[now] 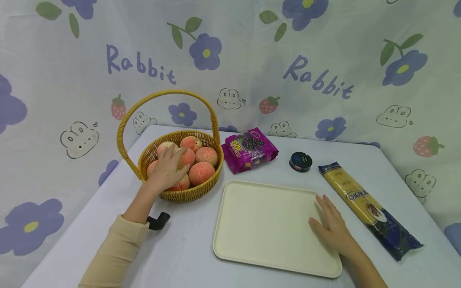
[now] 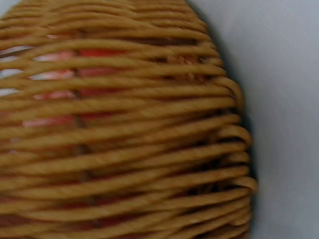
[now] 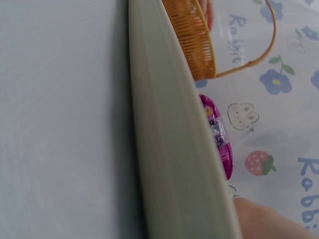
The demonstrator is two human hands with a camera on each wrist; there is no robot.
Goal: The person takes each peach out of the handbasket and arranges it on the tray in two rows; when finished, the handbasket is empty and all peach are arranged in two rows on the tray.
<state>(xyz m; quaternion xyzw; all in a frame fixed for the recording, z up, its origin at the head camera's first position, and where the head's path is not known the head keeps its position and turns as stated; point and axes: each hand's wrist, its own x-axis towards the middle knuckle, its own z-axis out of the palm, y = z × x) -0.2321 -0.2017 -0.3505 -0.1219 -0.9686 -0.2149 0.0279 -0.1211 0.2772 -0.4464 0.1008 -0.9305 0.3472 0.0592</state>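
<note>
A woven basket (image 1: 192,195) with a tall arched handle holds several pink-and-yellow peaches (image 1: 201,173). My left hand (image 1: 166,167) lies over the peaches with spread fingers, its fingertips at the fruit; its palm side is hidden. Close-up basket weave (image 2: 149,134) fills most of the left wrist view. A cream tray (image 1: 266,224) lies flat in front, with my right hand (image 1: 333,230) over its right edge, fingers extended. In the right wrist view, the tray's side (image 3: 169,129) runs across, and part of the right hand (image 3: 264,221) appears at the bottom.
Behind the tray are a purple snack bag (image 1: 250,150) and a round dark tin (image 1: 300,161). A long yellow-and-blue packet (image 1: 367,208) lies to the right. The patterned cloth backdrop (image 1: 245,72) rises behind the white table (image 1: 180,252).
</note>
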